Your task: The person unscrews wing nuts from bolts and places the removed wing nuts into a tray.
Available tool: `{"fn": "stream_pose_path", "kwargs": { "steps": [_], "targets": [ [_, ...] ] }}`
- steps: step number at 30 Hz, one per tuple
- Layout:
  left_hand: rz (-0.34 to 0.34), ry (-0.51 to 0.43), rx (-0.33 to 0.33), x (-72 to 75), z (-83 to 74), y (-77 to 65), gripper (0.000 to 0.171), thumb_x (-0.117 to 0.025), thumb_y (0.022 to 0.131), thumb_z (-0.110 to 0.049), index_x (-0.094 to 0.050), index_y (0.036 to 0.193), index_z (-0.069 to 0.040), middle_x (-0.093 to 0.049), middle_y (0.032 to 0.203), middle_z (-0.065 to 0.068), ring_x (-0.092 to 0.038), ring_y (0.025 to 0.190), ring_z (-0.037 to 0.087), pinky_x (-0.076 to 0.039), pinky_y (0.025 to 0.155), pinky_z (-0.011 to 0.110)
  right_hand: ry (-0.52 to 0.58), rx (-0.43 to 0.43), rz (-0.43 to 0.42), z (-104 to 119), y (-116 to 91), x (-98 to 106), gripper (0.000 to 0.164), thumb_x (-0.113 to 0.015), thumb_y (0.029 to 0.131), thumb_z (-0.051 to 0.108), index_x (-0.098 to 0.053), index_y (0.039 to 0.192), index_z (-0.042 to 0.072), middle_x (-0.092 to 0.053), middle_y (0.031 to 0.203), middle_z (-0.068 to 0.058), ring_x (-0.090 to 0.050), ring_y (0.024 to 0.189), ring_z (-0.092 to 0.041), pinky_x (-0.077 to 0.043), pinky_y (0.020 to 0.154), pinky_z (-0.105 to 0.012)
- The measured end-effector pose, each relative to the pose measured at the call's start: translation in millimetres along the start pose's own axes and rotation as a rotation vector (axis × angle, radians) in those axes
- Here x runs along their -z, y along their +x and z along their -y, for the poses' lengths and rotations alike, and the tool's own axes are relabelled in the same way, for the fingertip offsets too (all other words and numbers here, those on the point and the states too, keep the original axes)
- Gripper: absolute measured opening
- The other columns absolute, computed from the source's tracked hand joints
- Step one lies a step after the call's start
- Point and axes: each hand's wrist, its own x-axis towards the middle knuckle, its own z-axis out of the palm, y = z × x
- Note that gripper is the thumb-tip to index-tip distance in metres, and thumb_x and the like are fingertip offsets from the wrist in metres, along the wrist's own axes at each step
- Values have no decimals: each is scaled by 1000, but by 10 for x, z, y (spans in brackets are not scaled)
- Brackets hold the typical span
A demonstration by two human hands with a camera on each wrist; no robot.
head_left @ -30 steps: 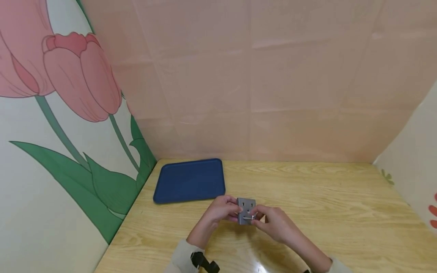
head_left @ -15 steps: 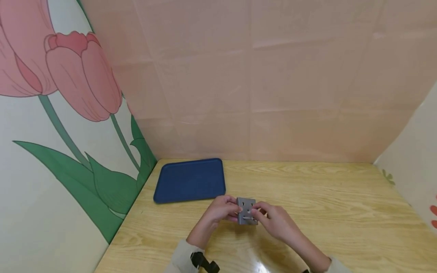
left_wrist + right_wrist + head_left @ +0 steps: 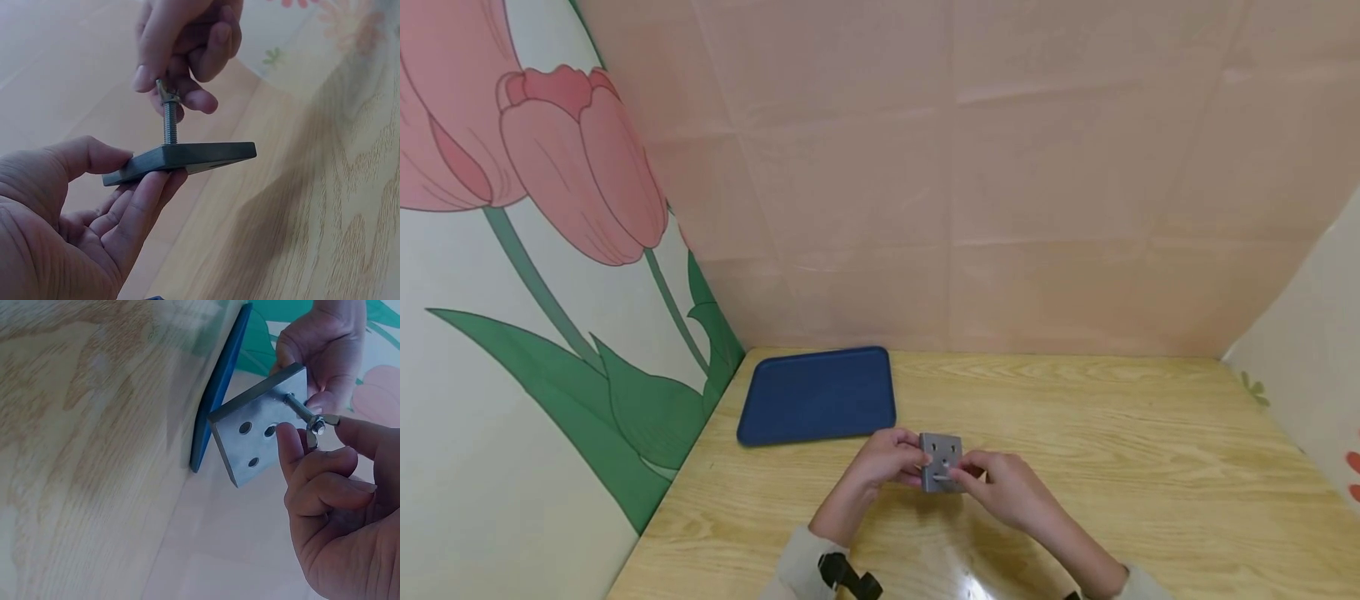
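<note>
In the head view my left hand (image 3: pixel 883 461) holds up a square grey metal plate (image 3: pixel 943 441) with several holes, gripping its edge between thumb and fingers. From one hole a threaded bolt (image 3: pixel 170 125) juts out, upright in the left wrist view. Near its free end sits a wing nut (image 3: pixel 318 427). The thumb and fingers of my right hand (image 3: pixel 1013 493) pinch the wings of this nut. In the right wrist view the other holes in the plate face show no bolts. The plate is raised above the wooden table (image 3: pixel 1090 450).
A dark blue tray (image 3: pixel 817 397) lies at the back left of the table. Behind stands a pink-covered wall (image 3: pixel 955 183), with a tulip-painted wall (image 3: pixel 572 167) on the left. Each sleeve ends behind a wrist; a black camera mount (image 3: pixel 850 577) sits on the left one.
My right fingers shift around the wing nut: they lift a little off it half a second ago, then close over it again. My left hand and the plate stay almost still.
</note>
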Motion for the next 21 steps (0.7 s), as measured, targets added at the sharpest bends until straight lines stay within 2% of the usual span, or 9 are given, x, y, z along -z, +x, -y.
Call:
{"fn": "stream_pose_path", "kwargs": {
  "steps": [6,12,21],
  "targets": [
    [2,7,-13,1,1,-4,22,-73,85,-5,-69,105,3,-75,93,13,-74,74,22,-62,62,31,6,22,24,-7,-7,10,14,-72,94,32,-73,99,19,-68,82,11,-49,59,-4,-42,51,-21],
    [5,4,-12,2,-6,-4,21,-73,85,-4,-69,104,2,-75,92,13,-74,74,22,-62,62,31,1,38,31,5,-13,15,11,-76,91,21,-73,101,17,-69,85,11,-45,53,-2,-39,46,-21],
    [12,-2,-15,-17,-33,-24,22,-73,84,-4,-68,105,4,-75,93,14,-75,77,24,-63,64,33,-25,87,19,40,-18,34,16,-77,87,8,-74,99,18,-71,90,7,-44,54,0,-39,47,-21]
  ]
}}
